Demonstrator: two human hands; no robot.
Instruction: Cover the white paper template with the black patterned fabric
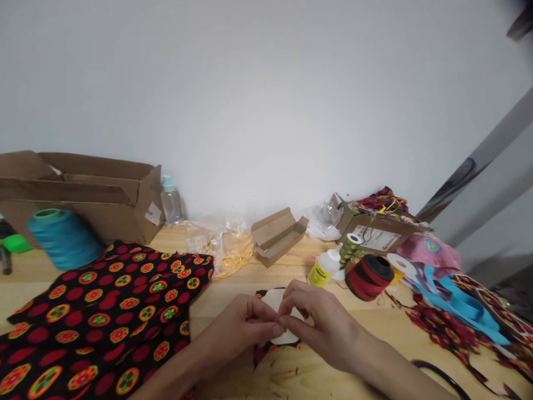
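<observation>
My left hand (pixel 256 322) and my right hand (pixel 314 316) meet at the fingertips over a small white rounded piece (pixel 275 298). Both hands are closed in a pinch, thumbs against index fingers. Whatever sits between the fingertips is too small or hidden to make out. Beneath the white piece lies a scrap of black patterned fabric (pixel 263 355), its edges showing around it. Just beyond my right hand stands a glue bottle (pixel 320 270) with a yellow label.
Patterned fabric (pixel 137 311) spreads at left near a blue thread cone (pixel 62 239) and large cardboard box (pixel 145 205). Behind my hands lies a small open box (pixel 278 239). At right are a red-and-black spool (pixel 368 278), blue ribbon (pixel 462 305) and fabric scraps (pixel 437 328).
</observation>
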